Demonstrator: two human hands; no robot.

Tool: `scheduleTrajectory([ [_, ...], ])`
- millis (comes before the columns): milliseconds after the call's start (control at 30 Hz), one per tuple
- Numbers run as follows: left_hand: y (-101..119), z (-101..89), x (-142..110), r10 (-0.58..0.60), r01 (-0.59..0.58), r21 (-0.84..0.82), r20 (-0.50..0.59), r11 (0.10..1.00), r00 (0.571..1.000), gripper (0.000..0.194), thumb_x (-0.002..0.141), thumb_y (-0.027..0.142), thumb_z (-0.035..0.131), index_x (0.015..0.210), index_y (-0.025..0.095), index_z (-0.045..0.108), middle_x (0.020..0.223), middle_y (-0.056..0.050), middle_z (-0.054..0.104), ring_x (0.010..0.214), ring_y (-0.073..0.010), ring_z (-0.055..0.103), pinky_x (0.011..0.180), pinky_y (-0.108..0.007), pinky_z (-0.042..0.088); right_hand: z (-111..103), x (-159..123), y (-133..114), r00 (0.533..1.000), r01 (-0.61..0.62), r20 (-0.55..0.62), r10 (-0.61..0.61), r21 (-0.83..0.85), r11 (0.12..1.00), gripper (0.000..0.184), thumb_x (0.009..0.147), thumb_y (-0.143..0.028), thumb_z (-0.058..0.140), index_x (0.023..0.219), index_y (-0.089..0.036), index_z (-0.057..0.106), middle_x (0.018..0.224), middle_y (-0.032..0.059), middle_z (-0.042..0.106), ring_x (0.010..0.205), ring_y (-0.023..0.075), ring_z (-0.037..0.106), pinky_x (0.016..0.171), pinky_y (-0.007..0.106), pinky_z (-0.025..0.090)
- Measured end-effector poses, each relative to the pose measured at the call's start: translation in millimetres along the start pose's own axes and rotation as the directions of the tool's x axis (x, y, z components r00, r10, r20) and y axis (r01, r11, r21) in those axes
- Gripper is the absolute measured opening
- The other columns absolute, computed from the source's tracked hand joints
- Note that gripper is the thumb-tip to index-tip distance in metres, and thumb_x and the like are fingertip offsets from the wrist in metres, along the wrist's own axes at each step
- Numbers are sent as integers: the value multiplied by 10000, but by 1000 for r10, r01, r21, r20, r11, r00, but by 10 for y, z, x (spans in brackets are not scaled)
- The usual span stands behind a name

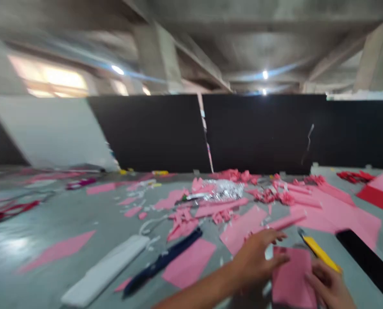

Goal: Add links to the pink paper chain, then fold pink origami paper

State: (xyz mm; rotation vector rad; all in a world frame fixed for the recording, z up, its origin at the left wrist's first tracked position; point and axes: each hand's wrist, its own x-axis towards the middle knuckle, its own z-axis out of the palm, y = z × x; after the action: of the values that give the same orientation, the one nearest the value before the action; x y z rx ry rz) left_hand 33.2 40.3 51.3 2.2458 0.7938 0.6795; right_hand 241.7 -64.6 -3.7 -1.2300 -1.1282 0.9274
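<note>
A small folded piece of pink paper (pixel 291 274) stands in front of me at the lower right. My right hand (pixel 329 285) grips its right edge, thumb and fingers closed on it. At its left is my left hand (pixel 259 255), fingers apart and curved, with the thumb at the paper's left edge; whether it presses on the paper is blurred. Just beyond my right hand lies a yellow-handled cutter (pixel 322 253), partly hidden by the fingers. To the right of it rests a black phone-like slab (pixel 368 259).
Pink paper scraps (pixel 243 227) and rolls litter the grey table (pixel 114 223). Silver foil strands (pixel 225 191) lie mid-table. A long white bar (pixel 107 270) and a dark blue slim object (pixel 162 262) lie left of my arm. Black panels (pixel 262 133) border the back.
</note>
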Motion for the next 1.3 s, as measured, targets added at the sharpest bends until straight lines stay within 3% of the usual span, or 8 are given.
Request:
scheduleTrajectory([
  [100,74,-10,-217,-140,179,-158,227,971,964,356,805,344,827,1136,216,799,950,-15,792,835,-205,680,763,-285,511,-48,-161,15,994,-68,83,76,-92,993,409,829,-602,814,787,-197,776,757,55,724,706,233,655,639,320,509],
  [267,-12,-9,-595,-254,261,-98,76,960,964,181,916,302,678,819,164,745,703,20,684,673,-148,608,607,-220,430,15,-201,-138,981,-66,161,110,-259,964,268,873,-477,770,883,-212,814,798,62,756,664,204,631,624,307,484],
  [333,-30,-33,-734,-62,73,46,-208,996,976,177,989,256,618,885,175,736,809,-3,742,744,-153,663,695,-238,483,25,-186,-193,982,-109,129,137,-199,974,318,873,-518,772,979,-222,822,898,86,786,672,203,646,620,309,509],
  [400,-27,-66,-857,316,-182,361,-359,915,878,159,1013,153,577,1012,188,733,968,-33,791,894,-167,711,842,-277,495,30,-160,-231,965,-223,132,227,-40,974,430,882,-626,738,992,-217,813,946,110,791,640,194,641,545,291,506],
  [533,8,-73,-1009,622,-381,703,-110,600,775,254,1026,85,523,1167,185,709,1086,-50,802,1055,-198,693,991,-343,446,117,-104,-307,871,-481,238,430,232,845,606,863,-756,698,1032,-186,815,1004,147,786,767,242,713,578,312,578],
  [767,-50,-122,-992,617,-506,681,100,529,780,233,1038,78,512,1169,143,694,1158,-89,780,1039,-219,690,918,-357,523,377,-11,-385,892,-419,197,407,21,908,388,772,-563,871,761,-186,777,703,19,642,622,168,543,534,258,459],
  [1000,-258,-428,-1289,152,-100,597,-38,796,988,320,1134,326,458,1379,178,600,1323,-130,737,1182,-246,708,993,-403,581,82,86,-86,956,-184,-229,185,25,983,289,789,-483,864,827,-204,800,789,32,714,692,190,577,643,306,476],
  [1300,-131,-350,-2078,94,-279,586,325,761,941,457,1136,417,422,1504,175,546,1533,-84,646,1412,-222,605,1208,-360,421,21,29,-71,966,-63,-259,14,-181,981,265,804,-468,840,747,-218,774,697,15,674,669,189,546,617,316,447],
])
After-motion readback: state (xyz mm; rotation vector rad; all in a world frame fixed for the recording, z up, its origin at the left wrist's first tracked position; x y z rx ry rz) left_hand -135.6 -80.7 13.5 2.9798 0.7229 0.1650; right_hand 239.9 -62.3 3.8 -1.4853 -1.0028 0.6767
